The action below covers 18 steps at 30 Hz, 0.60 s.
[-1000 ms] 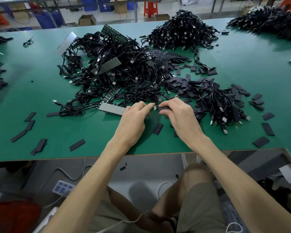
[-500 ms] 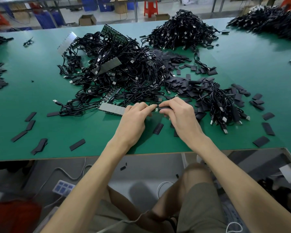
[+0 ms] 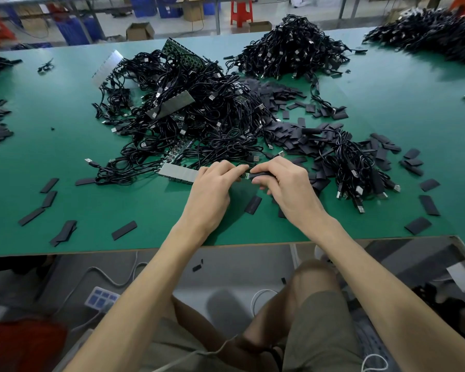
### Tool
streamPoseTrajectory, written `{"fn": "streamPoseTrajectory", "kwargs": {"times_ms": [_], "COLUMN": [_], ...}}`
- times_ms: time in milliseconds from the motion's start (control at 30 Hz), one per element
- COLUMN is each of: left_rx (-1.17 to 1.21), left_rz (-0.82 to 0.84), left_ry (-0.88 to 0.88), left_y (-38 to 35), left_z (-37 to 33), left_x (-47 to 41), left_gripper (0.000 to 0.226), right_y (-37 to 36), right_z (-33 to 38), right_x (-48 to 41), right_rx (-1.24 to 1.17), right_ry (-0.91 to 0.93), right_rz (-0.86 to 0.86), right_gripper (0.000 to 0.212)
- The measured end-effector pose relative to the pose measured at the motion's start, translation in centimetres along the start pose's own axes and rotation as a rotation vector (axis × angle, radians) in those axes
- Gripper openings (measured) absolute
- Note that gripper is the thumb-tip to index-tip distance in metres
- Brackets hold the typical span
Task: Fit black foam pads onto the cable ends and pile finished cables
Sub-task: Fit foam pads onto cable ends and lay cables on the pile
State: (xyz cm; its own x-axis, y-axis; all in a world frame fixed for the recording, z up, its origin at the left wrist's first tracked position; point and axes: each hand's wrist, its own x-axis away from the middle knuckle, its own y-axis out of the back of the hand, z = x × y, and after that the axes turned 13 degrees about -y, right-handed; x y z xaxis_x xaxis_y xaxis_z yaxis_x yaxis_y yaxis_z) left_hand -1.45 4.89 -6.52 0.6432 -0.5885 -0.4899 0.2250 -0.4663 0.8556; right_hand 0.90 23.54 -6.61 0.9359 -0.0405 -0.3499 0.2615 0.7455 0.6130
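Green workbench surface [image 3: 65, 103], centre of frame: the right hand [image 3: 287, 189] curls round a black rectangular foam pad [image 3: 262, 173], and the left hand [image 3: 212, 189] pinches the green-tipped cable end [image 3: 246, 175] that meets it. The pad is judged light, soft and easily creased, so it is best held by its edges. A tangled heap of black cables [image 3: 193, 116] crowds just above the hands. A loose spare pad [image 3: 253, 205] lies between the hands.

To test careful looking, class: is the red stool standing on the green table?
No, the red stool stands on the floor beyond the far edge of the green table.
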Motion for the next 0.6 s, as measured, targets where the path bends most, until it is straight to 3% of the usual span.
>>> {"fn": "streamPoseTrajectory", "kwargs": {"times_ms": [367,600], "left_rx": [0.029,0.061], "left_rz": [0.004,-0.061], "left_ry": [-0.086,-0.062], "left_y": [0.40,-0.06], "left_z": [-0.14,0.15], "left_x": [0.06,0.08], "left_gripper": [0.067,0.052], "right_y": [-0.13,0.01], "right_z": [-0.06,-0.07], "right_x": [0.01,-0.04], "right_rx": [-0.012,0.013], "right_ry": [-0.006,0.037], "right_rz": [-0.067,-0.043], "right_gripper": [0.016,0.019]}}
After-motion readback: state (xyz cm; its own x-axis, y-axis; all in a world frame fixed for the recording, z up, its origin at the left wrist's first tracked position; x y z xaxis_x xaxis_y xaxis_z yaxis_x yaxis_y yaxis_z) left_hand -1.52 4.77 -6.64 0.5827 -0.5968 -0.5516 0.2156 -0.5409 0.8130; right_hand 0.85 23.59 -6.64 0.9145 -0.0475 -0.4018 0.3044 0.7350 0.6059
